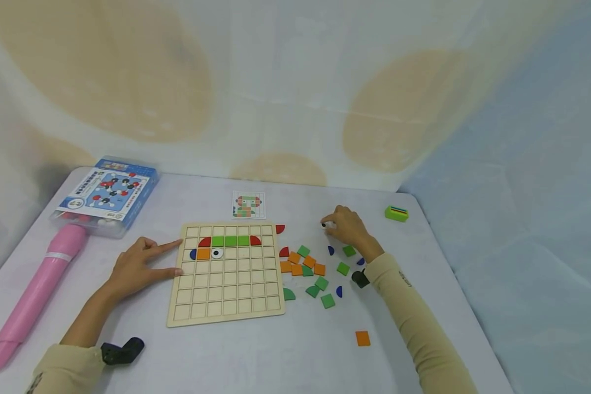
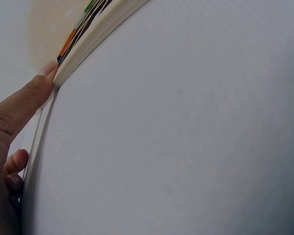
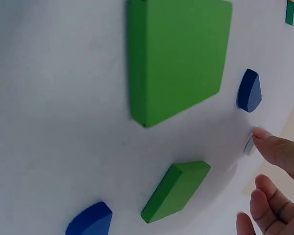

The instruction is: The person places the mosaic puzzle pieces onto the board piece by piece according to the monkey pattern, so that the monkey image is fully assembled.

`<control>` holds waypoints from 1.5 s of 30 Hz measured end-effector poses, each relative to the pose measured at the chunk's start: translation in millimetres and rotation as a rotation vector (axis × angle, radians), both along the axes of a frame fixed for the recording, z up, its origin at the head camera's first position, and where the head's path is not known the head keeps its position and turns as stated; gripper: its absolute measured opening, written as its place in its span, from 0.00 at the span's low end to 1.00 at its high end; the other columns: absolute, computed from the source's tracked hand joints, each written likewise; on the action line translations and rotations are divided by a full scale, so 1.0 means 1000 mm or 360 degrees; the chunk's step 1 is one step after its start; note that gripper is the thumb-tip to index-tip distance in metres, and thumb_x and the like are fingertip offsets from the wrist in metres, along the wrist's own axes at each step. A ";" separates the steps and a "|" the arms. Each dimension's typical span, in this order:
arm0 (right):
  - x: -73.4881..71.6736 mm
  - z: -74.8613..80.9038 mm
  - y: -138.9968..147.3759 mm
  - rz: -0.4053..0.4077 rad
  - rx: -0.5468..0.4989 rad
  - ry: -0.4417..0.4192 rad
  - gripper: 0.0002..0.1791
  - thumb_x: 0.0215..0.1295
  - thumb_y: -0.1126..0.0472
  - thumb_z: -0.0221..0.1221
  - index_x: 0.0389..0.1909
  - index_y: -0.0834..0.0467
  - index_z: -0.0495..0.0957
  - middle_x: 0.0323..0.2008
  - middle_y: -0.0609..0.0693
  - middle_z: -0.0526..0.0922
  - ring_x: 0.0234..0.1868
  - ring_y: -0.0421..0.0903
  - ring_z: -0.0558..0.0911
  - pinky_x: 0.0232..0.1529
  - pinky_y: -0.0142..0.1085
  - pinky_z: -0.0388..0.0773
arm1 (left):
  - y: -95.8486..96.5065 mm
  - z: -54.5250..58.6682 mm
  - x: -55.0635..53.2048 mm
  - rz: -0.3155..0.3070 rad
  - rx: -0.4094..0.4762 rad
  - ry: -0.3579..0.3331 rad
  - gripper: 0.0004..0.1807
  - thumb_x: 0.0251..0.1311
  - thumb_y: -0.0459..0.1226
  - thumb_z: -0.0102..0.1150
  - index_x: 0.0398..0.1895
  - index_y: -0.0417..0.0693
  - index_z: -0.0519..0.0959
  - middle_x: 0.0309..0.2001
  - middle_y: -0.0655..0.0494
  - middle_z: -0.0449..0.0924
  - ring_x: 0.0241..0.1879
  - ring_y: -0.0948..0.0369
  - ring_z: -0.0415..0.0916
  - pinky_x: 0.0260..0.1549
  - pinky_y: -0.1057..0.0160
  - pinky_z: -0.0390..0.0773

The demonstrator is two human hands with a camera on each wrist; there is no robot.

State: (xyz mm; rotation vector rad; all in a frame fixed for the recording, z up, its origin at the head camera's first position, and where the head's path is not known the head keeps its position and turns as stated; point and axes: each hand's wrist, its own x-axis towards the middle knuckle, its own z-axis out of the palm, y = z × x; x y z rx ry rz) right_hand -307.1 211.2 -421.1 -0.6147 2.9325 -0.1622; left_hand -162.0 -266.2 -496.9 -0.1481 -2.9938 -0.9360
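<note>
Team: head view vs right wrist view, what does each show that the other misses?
Head only: the left hand at the wooden grid board's edge, pattern card, molecule-set box and pink tube.

Right wrist only: a green square tile in close-up, its thickness plain.

Both: the right hand with the white eye piece at its fingertips, partly hidden, plus green square tiles and blue half-disc pieces nearby.
</note>
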 end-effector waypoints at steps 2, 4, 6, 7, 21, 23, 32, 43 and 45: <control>-0.001 -0.001 0.001 -0.0008 -0.0001 0.0001 0.15 0.64 0.60 0.66 0.51 0.55 0.85 0.43 0.57 0.78 0.43 0.51 0.75 0.45 0.45 0.73 | 0.000 -0.001 0.000 -0.0003 0.0002 -0.0003 0.43 0.49 0.61 0.70 0.69 0.56 0.72 0.42 0.47 0.62 0.41 0.54 0.60 0.36 0.54 0.56; -0.002 -0.001 0.002 -0.0010 -0.0016 -0.0010 0.14 0.63 0.60 0.66 0.50 0.57 0.86 0.44 0.57 0.78 0.43 0.52 0.75 0.47 0.46 0.72 | 0.000 -0.001 0.000 0.0000 0.0004 0.0000 0.43 0.49 0.62 0.70 0.69 0.56 0.72 0.42 0.47 0.62 0.41 0.54 0.60 0.36 0.54 0.56; -0.004 0.000 0.004 -0.0018 -0.0035 -0.0031 0.14 0.63 0.61 0.66 0.49 0.57 0.86 0.44 0.57 0.77 0.43 0.52 0.75 0.48 0.47 0.72 | 0.000 -0.002 0.000 0.0001 0.0004 0.0002 0.43 0.49 0.62 0.70 0.69 0.56 0.72 0.42 0.47 0.62 0.41 0.54 0.60 0.36 0.54 0.56; -0.005 0.000 0.006 -0.0026 -0.0049 -0.0041 0.14 0.63 0.61 0.66 0.48 0.57 0.86 0.44 0.58 0.77 0.43 0.52 0.75 0.48 0.47 0.71 | 0.000 -0.002 0.000 -0.0001 0.0002 0.0004 0.43 0.49 0.62 0.70 0.69 0.56 0.72 0.42 0.47 0.62 0.42 0.54 0.60 0.36 0.54 0.56; -0.010 -0.007 0.015 -0.0079 -0.0169 -0.0008 0.15 0.57 0.56 0.70 0.40 0.63 0.86 0.41 0.55 0.78 0.40 0.50 0.76 0.44 0.45 0.73 | -0.001 0.002 0.000 -0.0014 0.0012 -0.0009 0.43 0.50 0.62 0.69 0.69 0.57 0.71 0.42 0.47 0.62 0.42 0.54 0.59 0.38 0.53 0.56; -0.007 -0.007 0.013 -0.0059 -0.0163 0.0029 0.15 0.57 0.55 0.70 0.39 0.62 0.86 0.40 0.55 0.78 0.39 0.50 0.76 0.44 0.45 0.73 | -0.001 0.002 0.000 -0.0017 0.0012 -0.0012 0.44 0.50 0.62 0.69 0.69 0.56 0.71 0.42 0.47 0.61 0.42 0.54 0.59 0.38 0.53 0.56; 0.014 0.008 -0.032 0.0153 -0.0174 0.0098 0.14 0.58 0.53 0.69 0.37 0.60 0.86 0.40 0.55 0.79 0.38 0.48 0.75 0.44 0.44 0.73 | 0.001 0.002 0.000 -0.0014 0.0014 -0.0020 0.44 0.49 0.61 0.71 0.69 0.56 0.72 0.42 0.47 0.61 0.41 0.54 0.59 0.37 0.53 0.56; 0.043 0.011 -0.111 0.0456 -0.0174 0.0128 0.13 0.58 0.51 0.70 0.35 0.57 0.87 0.39 0.49 0.78 0.40 0.46 0.75 0.44 0.41 0.73 | 0.000 0.002 0.000 -0.0003 0.0014 -0.0033 0.44 0.49 0.62 0.70 0.69 0.57 0.71 0.43 0.46 0.61 0.43 0.53 0.59 0.38 0.53 0.56; 0.047 0.010 -0.123 0.0502 -0.0143 0.0115 0.14 0.58 0.49 0.70 0.36 0.56 0.87 0.40 0.49 0.79 0.41 0.46 0.75 0.44 0.41 0.73 | 0.001 0.002 0.000 -0.0006 0.0015 -0.0025 0.44 0.49 0.62 0.70 0.69 0.57 0.72 0.42 0.47 0.62 0.42 0.53 0.59 0.38 0.52 0.56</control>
